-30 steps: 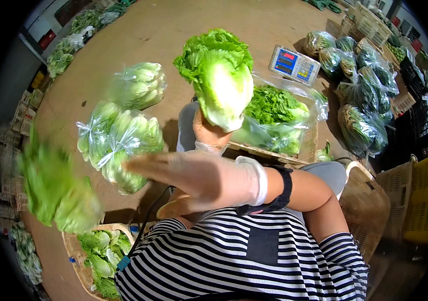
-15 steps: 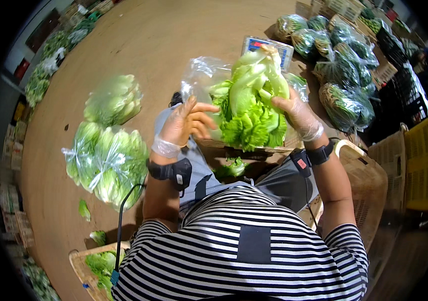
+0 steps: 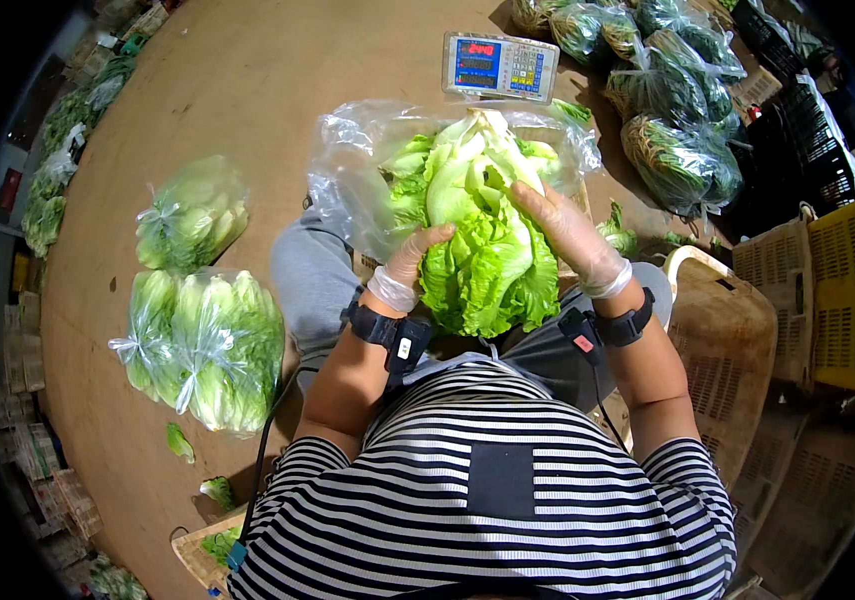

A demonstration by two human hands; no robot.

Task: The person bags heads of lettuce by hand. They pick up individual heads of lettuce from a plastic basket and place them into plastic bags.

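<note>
Between my two gloved hands is a large head of lettuce (image 3: 487, 240), stem end away from me and leafy end toward me. My left hand (image 3: 407, 265) grips its left side, thumb over the leaves and fingers hidden underneath. On the right side, my right hand (image 3: 567, 235) holds it with the thumb on top; its other fingers are partly hidden. Under and around the lettuce spreads a clear plastic bag (image 3: 342, 165), with more lettuce leaves (image 3: 407, 190) showing in it. Just beyond stands the display panel of a scale (image 3: 500, 67), its red digits lit.
Tied clear bags of lettuce (image 3: 207, 345) lie on the floor at my left. Bagged green vegetables (image 3: 682, 165) are piled at the far right. A tan plastic basket (image 3: 717, 350) and a yellow crate (image 3: 852, 290) stand at my right. Loose leaves (image 3: 179, 442) lie lower left.
The lettuce has come down onto the open bag. My left hand, apart from it before with fingers spread, now holds its left side. My view has shifted, showing more of the scale.
</note>
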